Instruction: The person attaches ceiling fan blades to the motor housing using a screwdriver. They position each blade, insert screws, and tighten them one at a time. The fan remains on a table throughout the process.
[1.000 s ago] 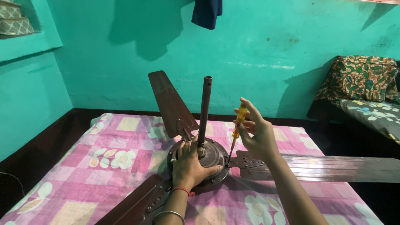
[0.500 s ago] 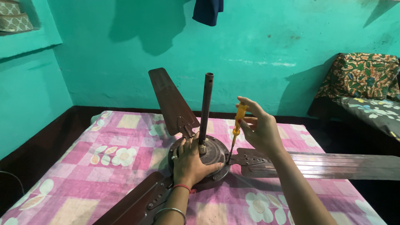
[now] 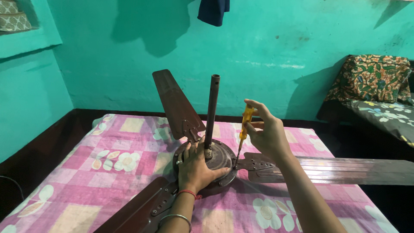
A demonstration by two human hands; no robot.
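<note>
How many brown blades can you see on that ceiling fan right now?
3. One brown metal blade points toward the back wall, one stretches right beside the right hand, one runs toward the camera, lower left. None seems hidden.

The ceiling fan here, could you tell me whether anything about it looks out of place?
Yes: the ceiling fan lies on a bed's pink floral sheet, downrod pointing up, not hung overhead. Its brown blades look dusty and worn.

Both forearms are bare, with no sleeves showing. The left wrist wears a thin red thread [image 3: 189,193] and, further up, a plain silver bangle [image 3: 174,219].
</note>
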